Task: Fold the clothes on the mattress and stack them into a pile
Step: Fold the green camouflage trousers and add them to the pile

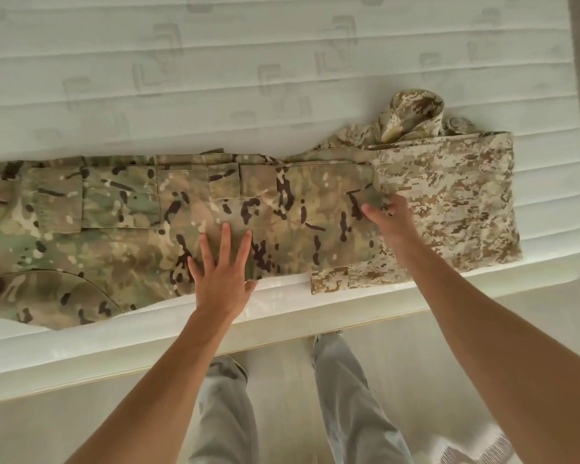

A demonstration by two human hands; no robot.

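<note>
Pinching a fold of cloth at the right end of the green camouflage trousers (168, 222), the right hand (390, 217) curls its fingers round the fabric, while the left hand (223, 272) lies flat with fingers spread on the middle of the same garment, holding nothing. That flat palm seems there to pin the cloth so the pinched end can be drawn over without dragging the whole length along. The trousers stretch along the near edge of the mattress (282, 61), running off to the left, and their right end overlaps the pixel-pattern garment (456, 202), which lies already folded at the right, its collar standing up on the far side. Placed so, that piece likely serves as the base of the pile.
</note>
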